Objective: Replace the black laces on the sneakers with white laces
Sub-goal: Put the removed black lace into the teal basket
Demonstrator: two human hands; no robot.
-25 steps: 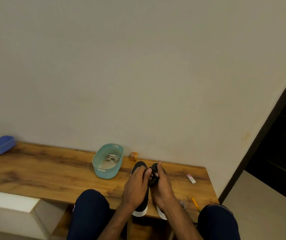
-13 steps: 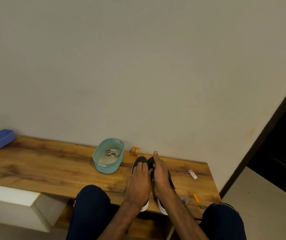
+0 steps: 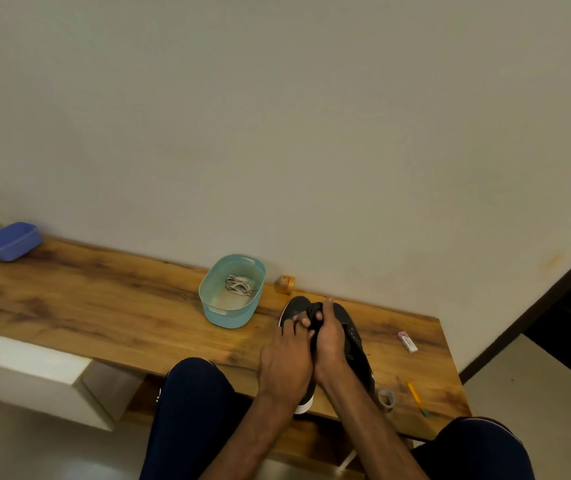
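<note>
Black, white-soled sneakers [image 3: 355,336] sit side by side at the desk's [image 3: 104,306] front edge; left hand [image 3: 285,362] and right hand [image 3: 329,344] pinch their dark uppers

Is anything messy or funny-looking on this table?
Nothing is spilled or broken. One black sneaker seems to poke its white heel past the front edge of the wooden table, and the yellow pencil lies close to that edge.

Black sneakers [image 3: 355,336], white at the soles. Teal basket [image 3: 228,318]; off-white laces [image 3: 239,285] inside (greyish in the folds). Warm brown bench [image 3: 104,299], streaked with darker grain. Blue tub [image 3: 10,241], yellow pencil [image 3: 415,396] tipped green, white-and-pink eraser [image 3: 407,341], navy trousers [image 3: 190,410].
</note>
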